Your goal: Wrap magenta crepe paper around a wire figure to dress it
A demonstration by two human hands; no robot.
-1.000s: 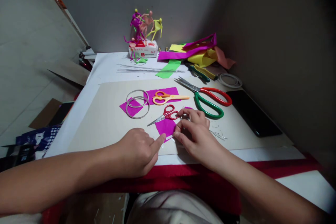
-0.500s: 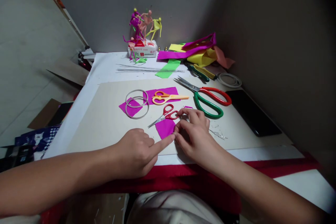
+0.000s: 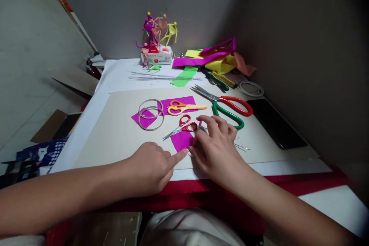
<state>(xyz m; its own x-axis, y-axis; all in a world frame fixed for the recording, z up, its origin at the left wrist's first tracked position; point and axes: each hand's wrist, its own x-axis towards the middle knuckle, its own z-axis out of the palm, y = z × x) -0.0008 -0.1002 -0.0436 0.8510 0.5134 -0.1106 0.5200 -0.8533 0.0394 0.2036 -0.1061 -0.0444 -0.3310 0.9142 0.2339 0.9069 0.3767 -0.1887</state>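
My left hand (image 3: 152, 167) lies low over the board with its index finger stretched toward my right hand and the other fingers curled; I see nothing in it. The thumb and index finger of my right hand (image 3: 216, 144) are pinched together beside a purple paper piece (image 3: 182, 141). What they hold is too small to make out; a thin line, perhaps wire, shows by the thumb tip. Small red-handled scissors (image 3: 184, 124) lie just beyond, partly over that paper. A small purple item (image 3: 200, 123) and a wire bit are partly hidden behind my right fingers.
Two overlapping metal rings (image 3: 150, 114) and yellow-orange scissors (image 3: 186, 107) rest on purple paper. Large red-and-green-handled scissors (image 3: 227, 103) and a black phone (image 3: 275, 123) are at right. Behind are wires (image 3: 161, 77), crepe paper strips (image 3: 213, 59), pliers (image 3: 220, 80) and wire-and-paper figures (image 3: 155, 27) on a box.
My left index fingertip has drawn back slightly to the left, away from my right fingertips. My right hand has shifted and turned a little, showing more of the red scissor handle.
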